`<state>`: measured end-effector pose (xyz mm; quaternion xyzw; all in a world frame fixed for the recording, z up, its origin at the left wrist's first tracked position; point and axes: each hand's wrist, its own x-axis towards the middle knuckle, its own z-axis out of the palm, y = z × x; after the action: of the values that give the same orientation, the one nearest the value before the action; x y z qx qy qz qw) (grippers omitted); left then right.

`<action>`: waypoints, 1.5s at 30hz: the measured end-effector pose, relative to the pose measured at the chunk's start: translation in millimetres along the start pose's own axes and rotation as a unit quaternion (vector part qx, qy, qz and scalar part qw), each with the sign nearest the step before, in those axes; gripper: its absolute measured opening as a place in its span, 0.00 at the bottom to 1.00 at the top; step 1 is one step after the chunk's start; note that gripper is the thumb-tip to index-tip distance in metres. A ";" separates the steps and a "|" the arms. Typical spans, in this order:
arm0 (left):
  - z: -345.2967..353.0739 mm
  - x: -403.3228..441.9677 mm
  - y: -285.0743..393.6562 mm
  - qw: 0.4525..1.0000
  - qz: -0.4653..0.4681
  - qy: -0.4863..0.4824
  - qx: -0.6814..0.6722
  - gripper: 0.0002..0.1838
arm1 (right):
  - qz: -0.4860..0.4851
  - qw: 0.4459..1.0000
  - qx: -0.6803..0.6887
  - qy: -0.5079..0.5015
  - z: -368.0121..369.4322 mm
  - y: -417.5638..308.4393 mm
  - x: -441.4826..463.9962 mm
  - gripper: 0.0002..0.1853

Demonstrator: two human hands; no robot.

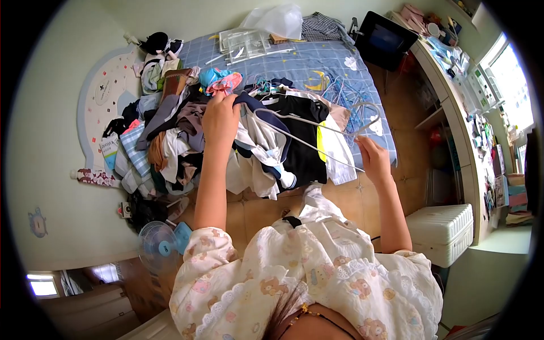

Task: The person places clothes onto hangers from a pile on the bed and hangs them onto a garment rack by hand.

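Note:
My left hand (221, 120) is closed on the upper edge of a white garment with navy trim (259, 140), which hangs down in front of the bed. My right hand (371, 157) pinches a white clothes hanger (317, 120) near its hook. One end of the hanger reaches to the garment's neck; whether it is inside the cloth I cannot tell. Behind them lies a black T-shirt (303, 122) with white and neon yellow clothing at its side. A large heap of mixed clothes (184, 119) is to the left of my left hand.
Blue wire hangers (345, 99) lie tangled on the checked bedsheet (317, 56). Clear plastic trays (246, 42) sit toward the back. A fan (158, 246) stands at lower left, a white suitcase (439, 226) at right, and a cluttered desk (422, 54) along the right wall.

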<state>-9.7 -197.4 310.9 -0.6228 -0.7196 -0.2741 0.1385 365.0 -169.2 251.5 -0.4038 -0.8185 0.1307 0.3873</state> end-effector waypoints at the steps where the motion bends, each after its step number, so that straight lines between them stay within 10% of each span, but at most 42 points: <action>1: 3.4 1.2 1.0 0.999 -0.017 -0.020 -0.036 0.14 | 0.006 1.000 -0.002 -0.010 2.7 -1.1 -1.6 0.04; 11: 21.9 -9.3 72.4 0.990 -0.036 -0.114 -0.076 0.13 | 0.101 0.993 0.052 0.027 46.8 -65.1 -15.8 0.07; 17: -14.4 -35.1 119.0 0.976 0.108 -0.165 -0.094 0.17 | 0.125 0.973 0.177 0.080 67.6 -60.8 -6.1 0.06; 23: -34.7 -4.6 91.3 0.922 0.385 0.026 -0.030 0.17 | -0.080 0.984 0.095 0.129 40.4 -47.7 11.4 0.06; 26: -17.9 -2.7 73.4 0.913 0.396 0.093 -0.039 0.15 | -0.031 0.980 0.097 0.170 35.8 -61.5 19.9 0.09; 29: -12.7 -5.7 53.4 0.956 0.270 0.108 -0.043 0.12 | -0.017 0.951 0.032 0.308 40.5 -71.3 10.5 0.16; 31: -21.5 -8.9 50.4 0.967 0.215 0.116 -0.068 0.11 | -0.067 0.961 0.098 0.250 56.1 -63.9 -16.4 0.17; 37: -48.1 -19.1 57.0 0.967 0.196 0.125 -0.106 0.10 | 0.172 0.974 0.121 0.087 156.8 -51.8 -42.1 0.35; 45: -77.3 -67.2 15.4 0.979 0.072 0.079 -0.175 0.07 | 0.247 0.956 0.158 0.004 167.9 10.4 -10.5 0.22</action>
<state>6.8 -295.2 340.7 -0.6639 -0.6007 -0.4333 0.1036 250.6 -154.0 128.7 -0.5276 -0.6608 0.3482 0.4047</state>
